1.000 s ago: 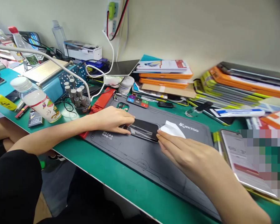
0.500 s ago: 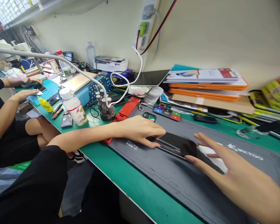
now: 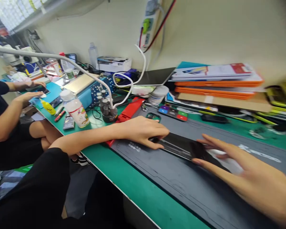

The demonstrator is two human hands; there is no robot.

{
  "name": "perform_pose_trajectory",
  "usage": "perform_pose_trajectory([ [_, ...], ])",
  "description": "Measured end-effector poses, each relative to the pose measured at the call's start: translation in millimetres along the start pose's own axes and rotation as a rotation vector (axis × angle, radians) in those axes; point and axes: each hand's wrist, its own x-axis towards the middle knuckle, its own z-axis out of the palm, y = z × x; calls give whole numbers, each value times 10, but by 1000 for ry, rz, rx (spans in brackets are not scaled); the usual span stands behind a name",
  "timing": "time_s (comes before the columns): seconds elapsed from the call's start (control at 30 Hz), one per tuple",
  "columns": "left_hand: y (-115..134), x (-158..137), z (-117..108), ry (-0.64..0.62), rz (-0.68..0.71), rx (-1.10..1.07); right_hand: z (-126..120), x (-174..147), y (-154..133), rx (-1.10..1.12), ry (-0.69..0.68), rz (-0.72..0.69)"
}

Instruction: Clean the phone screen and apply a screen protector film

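A dark, flat smartphone [image 3: 178,143] lies on a grey work mat [image 3: 166,181], its near edge slightly raised. At its left end, the thumb and fingers of my left hand [image 3: 145,131] grip it. My right hand [image 3: 250,171] spans the right part of the phone, thumb along the near edge and fingertips by the far edge. Something white [image 3: 226,160] shows beneath my right palm; its kind is unclear. Behind my left hand, a phone back cover [image 3: 173,112] with coloured squares rests on the mat.
Beyond the mat stand a white tub [image 3: 158,95], stacked orange-edged boxes [image 3: 214,84] and a red folding tool [image 3: 131,109]. To the left are a screwdriver stand [image 3: 107,109] and a plastic bottle [image 3: 76,109]. A co-worker's hands [image 3: 32,95] work farther left on a blue mat.
The view has shifted slightly, so objects at the right sit farther right. My right hand appears a little farther right along the phone. My left hand keeps its grip.
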Motion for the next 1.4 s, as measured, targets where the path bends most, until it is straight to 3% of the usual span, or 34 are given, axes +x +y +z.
perform_pose_trajectory([
  [0.27,-125,9,29,94,22,-47,-171,47,-273,100,20,22],
  [0.6,-256,14,-36,-29,-24,-285,-131,32,-239,78,50,-20],
  [0.8,-282,31,-200,-108,-84,-400,-145,20,-271,72,33,-2],
  [0.97,-302,-28,-266,-141,-95,-244,-126,31,-249,89,13,-25],
  [1.07,-300,-120,-178,-70,-115,-143,-129,43,-249,90,17,-34],
  [1.4,-287,-221,-42,13,-123,-112,-185,17,-311,105,9,-12],
])
